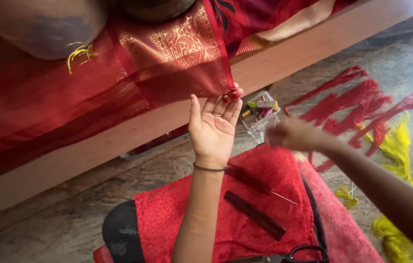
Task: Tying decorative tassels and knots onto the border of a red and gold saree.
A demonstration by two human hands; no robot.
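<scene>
Left hand [214, 125] raised palm-up, fingertips pinching a small red tassel knot [230, 94] at the hanging red sari edge [182, 80]; right hand [289, 135] blurred near the clear thread box [261, 111], grip unclear; dark comb [255, 215] on lap.

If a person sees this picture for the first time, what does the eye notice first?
First, the left hand raised in the middle, pinching the corner of a red and gold cloth that hangs from above. Next, the red tassels and yellow tassels on the floor at right, near the blurred right hand.
</scene>
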